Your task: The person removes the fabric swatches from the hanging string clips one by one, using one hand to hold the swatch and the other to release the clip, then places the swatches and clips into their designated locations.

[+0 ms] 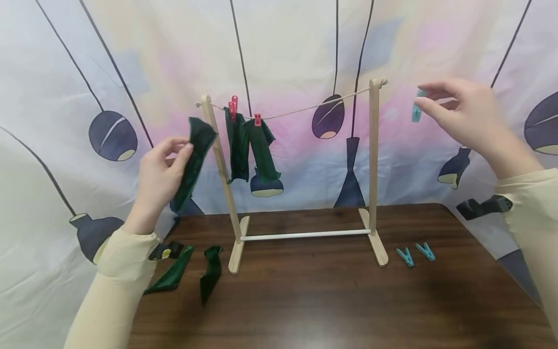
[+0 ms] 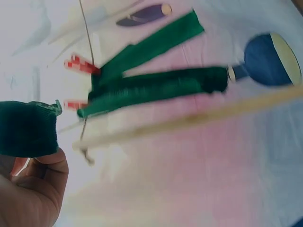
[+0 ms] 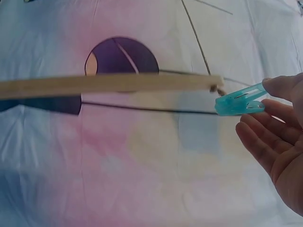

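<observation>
My left hand (image 1: 160, 174) pinches a dark green cloth strip (image 1: 198, 152) in the air, left of the rack's left post. In the left wrist view the held strip (image 2: 28, 130) partly covers the fingers. Out past the right post, my right hand (image 1: 468, 114) pinches a light blue clothespin (image 1: 416, 106) between thumb and fingers; the right wrist view shows that clothespin (image 3: 239, 101) by its handle ends. Two green strips (image 1: 239, 150) (image 1: 263, 152) hang at the left part of the string (image 1: 305, 110), fastened by red clothespins (image 1: 233, 107) (image 1: 257, 119).
A wooden rack (image 1: 373, 160) with a white crossbar (image 1: 305, 235) stands on the brown table (image 1: 305, 300). Two more green strips (image 1: 174, 274) (image 1: 211, 274) lie at the table's left. Two blue clothespins (image 1: 405, 257) (image 1: 425, 251) lie right of the rack. A patterned curtain hangs behind.
</observation>
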{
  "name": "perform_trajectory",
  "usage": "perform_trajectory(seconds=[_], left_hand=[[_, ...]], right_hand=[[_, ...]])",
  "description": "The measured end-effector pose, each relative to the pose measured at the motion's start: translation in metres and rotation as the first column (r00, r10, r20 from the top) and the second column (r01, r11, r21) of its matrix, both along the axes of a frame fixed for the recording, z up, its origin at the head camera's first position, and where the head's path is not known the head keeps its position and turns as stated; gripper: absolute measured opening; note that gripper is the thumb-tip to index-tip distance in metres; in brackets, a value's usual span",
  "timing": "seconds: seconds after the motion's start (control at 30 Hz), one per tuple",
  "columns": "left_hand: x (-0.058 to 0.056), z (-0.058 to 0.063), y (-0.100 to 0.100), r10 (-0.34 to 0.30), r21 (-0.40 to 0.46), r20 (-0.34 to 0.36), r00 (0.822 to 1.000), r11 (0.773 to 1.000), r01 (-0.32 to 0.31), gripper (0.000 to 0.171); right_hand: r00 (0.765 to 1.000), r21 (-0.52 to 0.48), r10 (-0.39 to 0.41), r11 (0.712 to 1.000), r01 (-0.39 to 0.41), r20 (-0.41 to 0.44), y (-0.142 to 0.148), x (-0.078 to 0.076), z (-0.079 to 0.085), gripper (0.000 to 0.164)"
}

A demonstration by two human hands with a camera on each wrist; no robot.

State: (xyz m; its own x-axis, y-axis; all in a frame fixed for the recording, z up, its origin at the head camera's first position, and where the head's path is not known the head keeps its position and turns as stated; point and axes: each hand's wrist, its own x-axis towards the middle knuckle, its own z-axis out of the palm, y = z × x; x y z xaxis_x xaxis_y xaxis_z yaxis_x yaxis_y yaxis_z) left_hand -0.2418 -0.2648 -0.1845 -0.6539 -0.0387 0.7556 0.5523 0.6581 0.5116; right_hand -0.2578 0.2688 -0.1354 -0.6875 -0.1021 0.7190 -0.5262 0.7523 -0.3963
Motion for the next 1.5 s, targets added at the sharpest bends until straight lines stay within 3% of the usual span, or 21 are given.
perform_trajectory(seconds=[0.23,0.4,0.53,0.8,1.1,1.5], left_hand=[[0.020,-0.002,-0.045,0.084,0.007,0.043,0.996,0.996,-0.084,0.030],[0.031,-0.007,-0.069,0.156,0.007,0.102,0.983,0.988,-0.157,0.034],[0.039,-0.012,-0.084,0.211,0.018,0.150,0.966,0.976,-0.216,0.035],[0.033,-0.031,-0.104,0.286,-0.063,0.142,0.947,0.958,-0.280,0.035],[0.028,-0.061,-0.127,0.323,-0.129,0.170,0.931,0.944,-0.304,0.034],[0.024,-0.103,-0.141,0.338,-0.193,0.207,0.918,0.934,-0.300,0.035]], right_hand=[[0.993,0.031,-0.110,0.994,0.109,0.042,0.024,0.012,-0.013,0.046],[0.988,0.063,-0.157,0.986,0.157,-0.004,0.039,0.015,-0.027,0.045],[0.984,0.037,-0.178,0.983,0.177,0.019,0.048,0.016,-0.037,0.047],[0.956,0.007,-0.250,0.968,0.252,0.151,0.071,0.017,-0.067,0.053],[0.933,-0.024,-0.230,0.969,0.246,0.276,0.090,0.017,-0.107,0.059],[0.918,-0.014,-0.237,0.967,0.254,0.318,0.106,0.019,-0.153,0.059]])
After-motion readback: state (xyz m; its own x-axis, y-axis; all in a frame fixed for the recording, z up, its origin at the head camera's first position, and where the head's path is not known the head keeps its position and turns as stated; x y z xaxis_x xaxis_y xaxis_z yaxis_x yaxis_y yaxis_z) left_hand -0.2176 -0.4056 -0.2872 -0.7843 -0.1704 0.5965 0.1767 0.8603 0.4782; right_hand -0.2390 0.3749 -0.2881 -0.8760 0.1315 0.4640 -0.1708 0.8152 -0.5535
